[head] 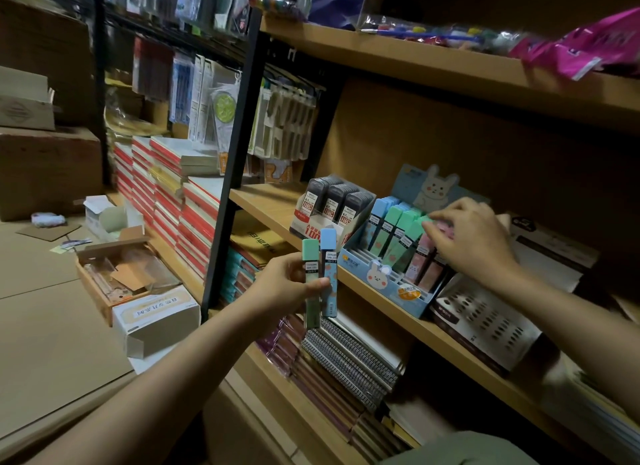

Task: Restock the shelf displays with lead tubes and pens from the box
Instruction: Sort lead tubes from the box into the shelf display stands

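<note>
Head view: two slim rectangular lead tubes, one mint-green-capped (310, 284) and one blue-capped (328, 272), are held upright side by side in the left hand (289, 286), fingers and thumb pinched round their middles, just in front of the wooden shelf edge (349, 277). Right hand (472, 237) reaches into the blue cardboard rabbit-print display box (388, 284) on that shelf, fingertips down on the pink-capped tubes (424, 256) at its right end; whether it pinches one or only presses them level, cannot tell. Display already carries rows of blue, green and pink tubes, with some front slots looking unfilled. Beside it to the left, a red-and-white display of dark grey lead cases (334, 204) looks full. Judgement: lead-tube restock partly done; two tubes in hand remain to be slotted. Open brown cardboard box (114, 274) on the floor probably holds more stock. No pens identifiable; that part appears outstanding.
</note>
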Demonstrator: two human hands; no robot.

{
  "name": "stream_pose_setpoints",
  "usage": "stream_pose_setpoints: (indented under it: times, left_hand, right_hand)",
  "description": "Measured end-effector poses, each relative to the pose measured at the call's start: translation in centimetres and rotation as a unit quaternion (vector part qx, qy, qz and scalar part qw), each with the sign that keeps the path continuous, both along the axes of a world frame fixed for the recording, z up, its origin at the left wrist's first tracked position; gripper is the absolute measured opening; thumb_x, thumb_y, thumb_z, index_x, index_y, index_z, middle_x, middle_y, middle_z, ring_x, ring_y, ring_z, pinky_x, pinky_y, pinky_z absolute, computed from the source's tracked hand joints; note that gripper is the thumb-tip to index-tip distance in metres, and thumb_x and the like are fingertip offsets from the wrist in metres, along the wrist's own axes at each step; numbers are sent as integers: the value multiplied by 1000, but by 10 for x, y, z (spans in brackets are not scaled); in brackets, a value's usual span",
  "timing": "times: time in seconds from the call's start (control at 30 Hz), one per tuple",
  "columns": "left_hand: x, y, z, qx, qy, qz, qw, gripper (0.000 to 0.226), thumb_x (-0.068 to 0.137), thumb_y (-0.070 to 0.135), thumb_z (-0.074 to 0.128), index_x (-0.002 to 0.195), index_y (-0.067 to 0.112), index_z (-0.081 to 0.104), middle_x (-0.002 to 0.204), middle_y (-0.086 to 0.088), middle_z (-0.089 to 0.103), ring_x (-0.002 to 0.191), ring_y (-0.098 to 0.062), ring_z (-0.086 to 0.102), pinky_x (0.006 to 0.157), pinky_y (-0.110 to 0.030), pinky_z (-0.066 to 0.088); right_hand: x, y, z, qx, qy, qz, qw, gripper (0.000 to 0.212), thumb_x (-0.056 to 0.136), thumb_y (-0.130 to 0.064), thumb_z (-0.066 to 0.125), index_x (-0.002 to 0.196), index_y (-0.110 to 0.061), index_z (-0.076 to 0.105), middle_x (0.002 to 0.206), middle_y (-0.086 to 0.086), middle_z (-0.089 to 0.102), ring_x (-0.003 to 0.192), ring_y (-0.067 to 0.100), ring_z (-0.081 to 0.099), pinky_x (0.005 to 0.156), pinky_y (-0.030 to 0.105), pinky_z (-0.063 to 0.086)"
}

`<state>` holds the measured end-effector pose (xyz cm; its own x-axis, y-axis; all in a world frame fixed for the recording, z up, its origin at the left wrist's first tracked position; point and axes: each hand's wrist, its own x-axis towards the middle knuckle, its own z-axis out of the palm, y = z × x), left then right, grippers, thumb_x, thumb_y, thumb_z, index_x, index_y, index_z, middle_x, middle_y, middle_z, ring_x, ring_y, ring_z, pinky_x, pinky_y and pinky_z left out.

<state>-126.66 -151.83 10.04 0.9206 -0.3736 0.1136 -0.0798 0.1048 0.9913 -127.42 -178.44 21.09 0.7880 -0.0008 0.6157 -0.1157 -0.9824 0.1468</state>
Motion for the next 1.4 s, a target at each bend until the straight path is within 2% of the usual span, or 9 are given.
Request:
stream_pose_setpoints:
  times: [0.23,0.43,0.53,0.63,0.73,0.87,1.03,1.17,1.4]
  left_hand:
    - [-8,-3,-3,8,7,-4,1000,25,89,10,63,106,27,62,101,1,71,93,-15,70,76,-35,59]
    - [-11,2,-4,5,12,-4,1000,28,89,11,63,111,26,61,103,0,70,94,-14,69,71,-29,59]
    - [-12,4,-4,-3,12,-8,1000,27,88,10,64,109,27,62,101,2,71,92,-13,70,72,-30,59]
    - [-13,5,-4,-14,8,-21,1000,26,88,9,63,104,30,63,99,3,73,92,-13,71,74,-33,59]
    - [-13,3,-2,-15,-2,-32,999,27,88,9,64,106,30,64,99,2,74,94,-15,71,80,-39,59]
    - [-16,-2,3,-29,-5,-55,998,27,88,7,63,108,25,65,100,1,74,94,-15,71,77,-37,60]
    - [-11,-3,3,-62,22,18,998,21,92,9,59,111,17,64,111,-7,67,95,-20,69,71,-31,59]
    - [-7,-2,0,-52,31,52,997,23,91,14,60,115,13,61,112,-9,65,91,-25,70,59,-23,56]
    - [-4,-6,-8,-40,22,73,996,16,89,16,64,104,18,61,93,-4,69,72,-10,72,53,-20,53]
  right_hand:
    - [1,13,-16,-21,17,-2,1000,42,93,-51,50,130,-32,59,120,1,52,115,23,43,92,42,31]
    - [8,29,-8,-25,19,-38,999,43,93,-49,51,129,-27,60,119,4,50,114,24,42,95,44,31]
    - [1,42,-9,75,3,79,994,44,94,-38,56,133,-19,56,119,2,49,110,18,47,95,39,41]
    - [-12,67,-16,233,92,226,941,39,92,-36,62,129,-23,58,107,-7,61,92,9,62,79,24,54]
    - [-20,88,-25,323,161,263,895,38,89,-33,67,125,-30,56,98,-9,66,86,8,68,77,31,60]
    - [-22,98,-27,338,183,280,880,27,86,-18,72,110,-26,63,99,-4,70,85,10,71,74,35,61]
    - [-12,77,8,320,107,235,911,22,83,-18,74,102,-22,62,96,-1,67,84,15,70,76,36,61]
    - [12,60,41,187,-17,194,963,21,82,-21,76,98,-17,63,88,-4,67,79,10,67,72,26,57]
    - [52,57,29,124,16,164,978,20,79,-17,80,89,-16,63,82,-2,64,75,12,62,61,15,45]
